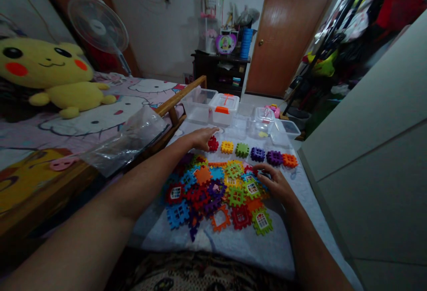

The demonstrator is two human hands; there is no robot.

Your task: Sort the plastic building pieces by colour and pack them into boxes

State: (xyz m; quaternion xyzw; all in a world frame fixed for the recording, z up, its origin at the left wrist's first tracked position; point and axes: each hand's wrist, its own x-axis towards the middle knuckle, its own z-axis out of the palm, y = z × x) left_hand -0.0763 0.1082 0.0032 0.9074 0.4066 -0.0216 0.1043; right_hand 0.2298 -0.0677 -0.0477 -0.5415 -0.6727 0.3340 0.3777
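Note:
My left hand is at the left end of a row of small square interlocking blocks, its thumb and fingers around a red block. Along the row to the right stand a yellow block, a green block, a blue-violet block, a purple block and an orange block. My right hand is over the right edge of a loose pile of coloured blocks, fingers apart. Its fingertips are close to a red piece and a lime window block.
Clear plastic bins, one lidded box with orange clips, stand at the table's far end. A wooden bed rail and plastic bag lie left. A white cabinet borders the right side.

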